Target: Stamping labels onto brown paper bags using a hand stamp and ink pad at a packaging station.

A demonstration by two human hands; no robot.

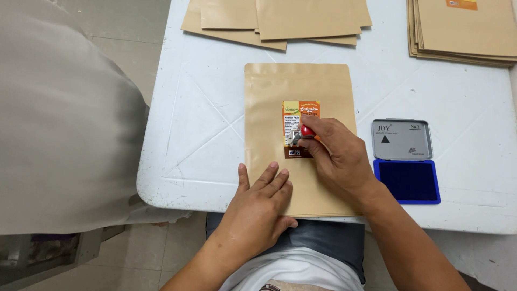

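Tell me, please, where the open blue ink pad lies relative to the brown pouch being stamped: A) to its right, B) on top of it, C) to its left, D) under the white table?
A: the ink pad lies open on the white table, right of the brown pouch, beside the right hand holding the red stamp.

A pouch (280, 113) is lying flat on the table (204, 134), near its front edge. The left hand (258, 207) is resting on the pouch's near end; the right hand (336, 156) is sitting just beyond it, pressing a stamp (307, 131) onto the label (298, 116). An open ink pad (406, 161) is lying right of the pouch. Pouch stacks (280, 21) are lying behind, more (463, 32) at far right.
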